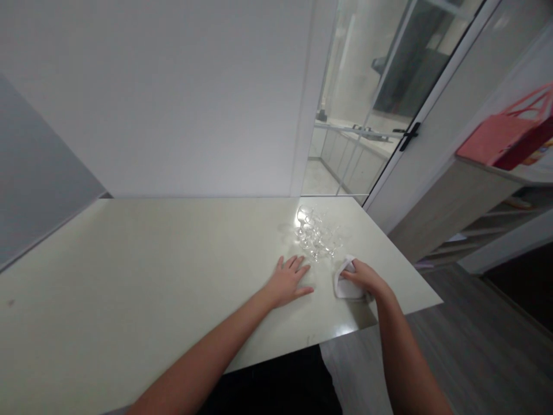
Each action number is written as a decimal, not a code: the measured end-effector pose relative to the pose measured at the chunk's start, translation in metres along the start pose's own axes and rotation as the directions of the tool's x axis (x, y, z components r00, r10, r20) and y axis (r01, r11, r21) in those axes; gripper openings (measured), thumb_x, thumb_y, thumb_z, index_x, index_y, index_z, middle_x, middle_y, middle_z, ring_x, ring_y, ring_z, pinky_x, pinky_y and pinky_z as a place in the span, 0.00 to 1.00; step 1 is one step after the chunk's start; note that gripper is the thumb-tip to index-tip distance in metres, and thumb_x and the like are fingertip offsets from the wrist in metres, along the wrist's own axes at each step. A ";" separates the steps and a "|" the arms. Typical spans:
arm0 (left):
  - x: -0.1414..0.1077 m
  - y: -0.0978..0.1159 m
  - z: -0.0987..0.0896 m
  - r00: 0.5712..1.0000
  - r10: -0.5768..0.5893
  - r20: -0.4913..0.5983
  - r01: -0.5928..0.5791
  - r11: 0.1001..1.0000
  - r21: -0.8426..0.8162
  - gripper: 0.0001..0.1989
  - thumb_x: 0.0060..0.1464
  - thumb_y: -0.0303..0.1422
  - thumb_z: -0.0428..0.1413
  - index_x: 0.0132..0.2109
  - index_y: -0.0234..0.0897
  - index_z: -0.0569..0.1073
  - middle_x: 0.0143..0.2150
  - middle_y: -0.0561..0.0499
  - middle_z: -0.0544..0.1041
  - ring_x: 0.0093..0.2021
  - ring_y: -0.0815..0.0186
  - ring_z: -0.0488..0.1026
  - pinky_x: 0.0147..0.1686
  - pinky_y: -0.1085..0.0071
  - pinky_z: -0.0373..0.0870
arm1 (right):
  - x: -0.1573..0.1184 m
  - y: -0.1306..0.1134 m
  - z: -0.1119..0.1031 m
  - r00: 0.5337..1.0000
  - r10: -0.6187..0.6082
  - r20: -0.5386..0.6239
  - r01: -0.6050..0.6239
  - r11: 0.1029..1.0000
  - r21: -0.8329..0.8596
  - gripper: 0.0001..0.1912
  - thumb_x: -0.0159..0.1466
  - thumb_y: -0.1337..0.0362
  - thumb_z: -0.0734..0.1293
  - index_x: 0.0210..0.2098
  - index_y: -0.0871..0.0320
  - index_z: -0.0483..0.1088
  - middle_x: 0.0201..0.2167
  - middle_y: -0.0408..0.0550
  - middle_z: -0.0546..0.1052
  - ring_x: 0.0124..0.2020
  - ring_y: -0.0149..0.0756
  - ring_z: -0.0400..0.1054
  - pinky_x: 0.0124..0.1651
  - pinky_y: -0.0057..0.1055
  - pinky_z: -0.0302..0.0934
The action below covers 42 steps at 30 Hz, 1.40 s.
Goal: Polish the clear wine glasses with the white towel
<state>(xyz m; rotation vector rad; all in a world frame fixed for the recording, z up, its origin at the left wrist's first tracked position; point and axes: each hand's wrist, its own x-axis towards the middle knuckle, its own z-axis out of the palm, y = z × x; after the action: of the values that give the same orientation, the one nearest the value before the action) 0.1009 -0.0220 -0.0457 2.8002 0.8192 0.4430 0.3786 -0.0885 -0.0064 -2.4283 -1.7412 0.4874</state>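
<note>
A heap of clear, shiny, thin pieces (pixel 316 235) lies on the pale table (pixel 173 259) toward its right end; their exact shape is too small to tell. My left hand (pixel 289 281) rests palm down just in front of the heap, fingers spread, holding nothing. To the right, my right hand (pixel 363 275) grips a small white pouch or cloth (pixel 349 289) at its upper edge, with some fingertips hidden inside the opening. The white item touches the tabletop, close to the heap's front right side.
Behind the table stand a white wall (pixel 194 104) and a glass-paned door (pixel 345 138) with a black handle (pixel 409 137). A pink bag (pixel 496 138) sits on a shelf unit (pixel 466 199) at the right. The table's front edge runs close to my body.
</note>
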 end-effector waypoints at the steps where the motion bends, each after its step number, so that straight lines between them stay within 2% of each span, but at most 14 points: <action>1: 0.004 0.001 0.002 1.000 0.008 -0.002 -0.008 1.000 -0.003 0.35 0.58 0.58 0.45 0.65 0.43 0.60 0.69 0.39 0.56 0.67 0.46 0.53 0.63 0.42 0.47 | 0.005 -0.001 0.001 0.999 0.023 -0.028 -0.024 0.999 -0.022 0.23 0.61 0.52 0.65 0.47 0.64 0.70 0.46 0.61 0.77 0.44 0.45 0.72 0.42 0.32 0.61; 4: 0.013 0.004 0.007 1.000 0.028 -0.013 -0.028 1.000 -0.012 0.36 0.58 0.58 0.43 0.67 0.44 0.57 0.71 0.41 0.53 0.68 0.47 0.52 0.64 0.43 0.46 | 0.017 -0.009 0.001 0.995 0.039 -0.093 -0.044 0.997 -0.057 0.25 0.61 0.52 0.64 0.51 0.64 0.67 0.48 0.62 0.76 0.45 0.46 0.72 0.43 0.32 0.59; 7: 0.016 0.004 0.010 0.999 0.026 -0.026 -0.026 1.000 -0.016 0.36 0.59 0.58 0.42 0.68 0.45 0.55 0.71 0.43 0.54 0.68 0.48 0.52 0.64 0.45 0.45 | 0.024 -0.011 0.001 0.992 -0.023 -0.122 0.018 0.999 -0.044 0.26 0.60 0.51 0.65 0.52 0.62 0.67 0.50 0.61 0.75 0.46 0.46 0.71 0.44 0.33 0.59; 11: 0.014 0.004 0.011 0.999 0.012 -0.036 -0.012 1.000 -0.008 0.35 0.59 0.58 0.41 0.66 0.44 0.58 0.69 0.44 0.58 0.68 0.49 0.53 0.65 0.47 0.45 | 0.031 -0.007 0.003 0.985 -0.138 -0.103 0.138 0.990 -0.011 0.25 0.61 0.53 0.65 0.54 0.59 0.68 0.51 0.58 0.75 0.49 0.44 0.70 0.48 0.31 0.58; 13: 0.012 0.005 0.011 0.999 0.000 -0.047 0.000 1.000 -0.005 0.35 0.59 0.58 0.41 0.65 0.43 0.60 0.69 0.44 0.59 0.68 0.49 0.53 0.64 0.47 0.46 | 0.033 -0.005 0.004 0.985 -0.157 -0.076 0.157 0.988 -0.015 0.23 0.62 0.53 0.64 0.53 0.58 0.69 0.50 0.56 0.75 0.49 0.43 0.69 0.48 0.30 0.58; 21: 0.011 0.006 0.009 0.997 -0.036 -0.070 0.035 0.999 -0.017 0.34 0.59 0.57 0.43 0.63 0.42 0.63 0.68 0.44 0.60 0.67 0.48 0.55 0.64 0.48 0.50 | 0.033 -0.020 0.005 0.988 -0.153 -0.018 0.152 0.986 -0.065 0.20 0.64 0.53 0.62 0.50 0.57 0.72 0.47 0.55 0.75 0.47 0.41 0.69 0.47 0.29 0.57; 24: 0.011 0.006 0.009 0.995 -0.047 -0.084 0.045 0.999 -0.020 0.33 0.59 0.56 0.44 0.63 0.42 0.63 0.68 0.44 0.60 0.67 0.49 0.55 0.64 0.49 0.50 | 0.034 -0.027 0.009 0.985 -0.173 -0.029 0.170 0.982 -0.077 0.20 0.66 0.52 0.60 0.49 0.58 0.72 0.46 0.55 0.76 0.47 0.41 0.70 0.47 0.29 0.57; 34: 0.011 0.005 0.011 0.993 -0.071 -0.089 0.071 0.997 -0.011 0.33 0.59 0.56 0.45 0.62 0.41 0.64 0.68 0.41 0.60 0.67 0.49 0.55 0.64 0.49 0.49 | 0.032 -0.038 0.015 0.987 -0.134 -0.086 0.119 0.980 -0.161 0.22 0.67 0.50 0.57 0.46 0.58 0.71 0.43 0.56 0.76 0.45 0.43 0.71 0.44 0.31 0.58; 39: 0.011 0.005 0.012 0.992 -0.077 -0.099 0.076 0.997 -0.016 0.32 0.58 0.55 0.47 0.61 0.40 0.65 0.67 0.40 0.61 0.66 0.49 0.56 0.64 0.49 0.50 | 0.033 -0.040 0.018 0.985 -0.146 -0.097 0.136 0.985 -0.103 0.20 0.66 0.51 0.59 0.47 0.58 0.72 0.45 0.57 0.76 0.47 0.43 0.70 0.47 0.31 0.58; 42: 0.010 0.007 0.010 0.988 -0.080 -0.131 0.077 0.997 -0.028 0.31 0.57 0.54 0.50 0.60 0.40 0.65 0.66 0.40 0.61 0.65 0.49 0.57 0.63 0.49 0.53 | 0.030 -0.035 0.010 0.980 -0.161 -0.114 0.163 0.987 0.009 0.19 0.65 0.52 0.61 0.48 0.57 0.72 0.46 0.55 0.77 0.46 0.43 0.70 0.47 0.31 0.59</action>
<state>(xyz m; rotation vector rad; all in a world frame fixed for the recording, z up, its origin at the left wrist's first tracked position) 0.1157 -0.0229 -0.0511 2.7298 0.9417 0.6252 0.3527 -0.0501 -0.0119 -2.2302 -1.8576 0.3391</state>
